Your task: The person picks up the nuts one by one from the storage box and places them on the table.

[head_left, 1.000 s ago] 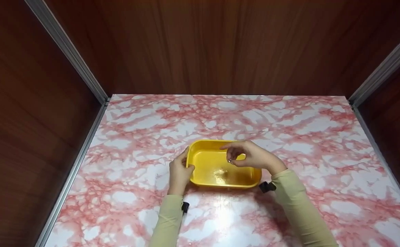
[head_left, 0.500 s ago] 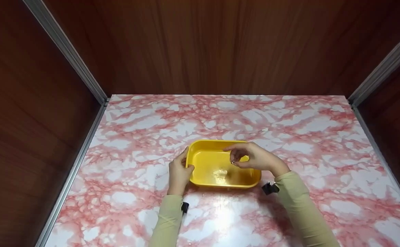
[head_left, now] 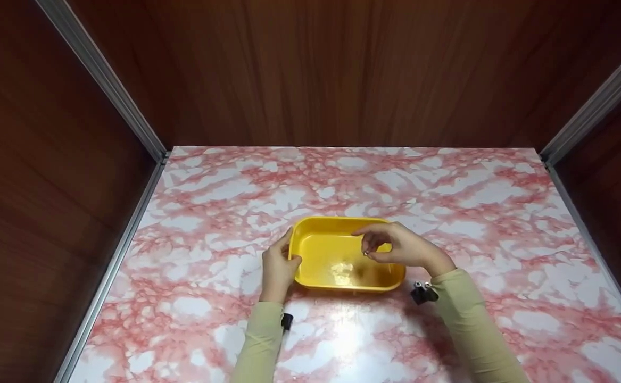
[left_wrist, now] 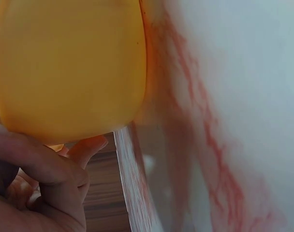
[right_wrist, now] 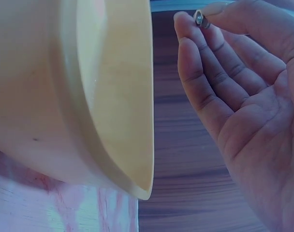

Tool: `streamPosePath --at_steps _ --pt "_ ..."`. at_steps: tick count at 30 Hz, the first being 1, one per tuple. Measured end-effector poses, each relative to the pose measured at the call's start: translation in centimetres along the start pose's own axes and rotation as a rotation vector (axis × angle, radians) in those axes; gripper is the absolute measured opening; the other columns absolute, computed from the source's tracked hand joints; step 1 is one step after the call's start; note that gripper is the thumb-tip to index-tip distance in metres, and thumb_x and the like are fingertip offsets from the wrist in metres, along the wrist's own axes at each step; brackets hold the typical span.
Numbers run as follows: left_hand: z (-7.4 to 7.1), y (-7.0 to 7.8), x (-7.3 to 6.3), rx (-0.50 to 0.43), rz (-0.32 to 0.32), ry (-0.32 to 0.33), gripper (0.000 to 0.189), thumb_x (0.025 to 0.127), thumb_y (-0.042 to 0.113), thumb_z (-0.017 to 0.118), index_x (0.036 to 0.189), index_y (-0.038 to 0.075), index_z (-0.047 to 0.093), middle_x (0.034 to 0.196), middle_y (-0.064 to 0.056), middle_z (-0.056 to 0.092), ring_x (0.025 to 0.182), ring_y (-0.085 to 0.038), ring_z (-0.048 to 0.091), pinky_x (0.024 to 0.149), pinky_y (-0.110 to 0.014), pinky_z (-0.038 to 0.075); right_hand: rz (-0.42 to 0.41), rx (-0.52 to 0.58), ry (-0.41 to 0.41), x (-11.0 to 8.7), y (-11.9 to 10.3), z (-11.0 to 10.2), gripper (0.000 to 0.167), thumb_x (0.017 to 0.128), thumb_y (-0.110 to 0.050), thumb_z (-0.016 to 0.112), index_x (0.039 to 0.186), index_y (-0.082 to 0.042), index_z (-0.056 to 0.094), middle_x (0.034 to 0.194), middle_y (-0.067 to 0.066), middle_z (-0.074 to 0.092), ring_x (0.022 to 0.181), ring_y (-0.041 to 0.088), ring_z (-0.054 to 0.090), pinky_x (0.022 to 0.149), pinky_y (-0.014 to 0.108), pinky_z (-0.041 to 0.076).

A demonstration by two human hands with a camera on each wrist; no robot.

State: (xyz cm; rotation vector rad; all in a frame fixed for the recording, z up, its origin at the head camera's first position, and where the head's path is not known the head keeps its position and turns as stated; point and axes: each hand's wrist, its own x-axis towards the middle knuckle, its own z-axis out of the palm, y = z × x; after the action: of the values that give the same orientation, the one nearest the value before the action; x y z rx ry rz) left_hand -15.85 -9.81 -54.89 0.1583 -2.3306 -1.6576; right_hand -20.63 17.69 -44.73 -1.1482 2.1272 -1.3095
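Note:
A yellow rectangular plastic tub with rounded corners stands on the table. My left hand grips its left end, thumb over the rim and fingers along the outside wall. The left wrist view has that hand under the tub's end wall. Over the tub's right half, my right hand pinches a small shiny metal piece between thumb and fingertip. That piece has a rounded, cup-like end; its exact kind I cannot tell. In the right wrist view this hand is beside the tub's rim, apart from it.
The table has a red and white marbled top. Brown wood-grain panels rise at the back and both sides, with metal strips at the corners. A small black wrist camera shows by the right sleeve.
My right hand has drifted right and slightly toward me over the tub, still pinching the metal piece. The left hand and the tub stay in place.

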Motion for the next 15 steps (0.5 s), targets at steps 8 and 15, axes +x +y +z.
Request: streamPosePath --at_steps 8,15 --pt "0.1 -0.1 0.1 0.028 -0.013 -0.004 0.070 0.068 -0.018 0.062 0.134 0.005 0.056 0.099 -0.017 0.069 0.086 -0.022 0.066 0.068 -0.029 0.055 0.023 0.013 0.004 -0.7 0.0 -0.1 0.046 0.083 0.011 0.063 0.128 0.001 0.055 0.094 0.020 0.063 0.088 0.034 0.061 0.083 0.046 0.051" --pt "0.1 -0.1 0.1 0.031 -0.035 -0.005 0.070 0.069 -0.017 0.063 0.134 0.006 0.055 0.102 -0.017 0.068 0.089 -0.022 0.066 0.070 -0.029 0.055 0.036 0.012 0.020 -1.4 0.0 -0.1 0.046 0.084 0.011 0.063 0.128 0.001 0.055 0.096 0.021 0.063 0.090 0.035 0.060 0.084 0.047 0.050"
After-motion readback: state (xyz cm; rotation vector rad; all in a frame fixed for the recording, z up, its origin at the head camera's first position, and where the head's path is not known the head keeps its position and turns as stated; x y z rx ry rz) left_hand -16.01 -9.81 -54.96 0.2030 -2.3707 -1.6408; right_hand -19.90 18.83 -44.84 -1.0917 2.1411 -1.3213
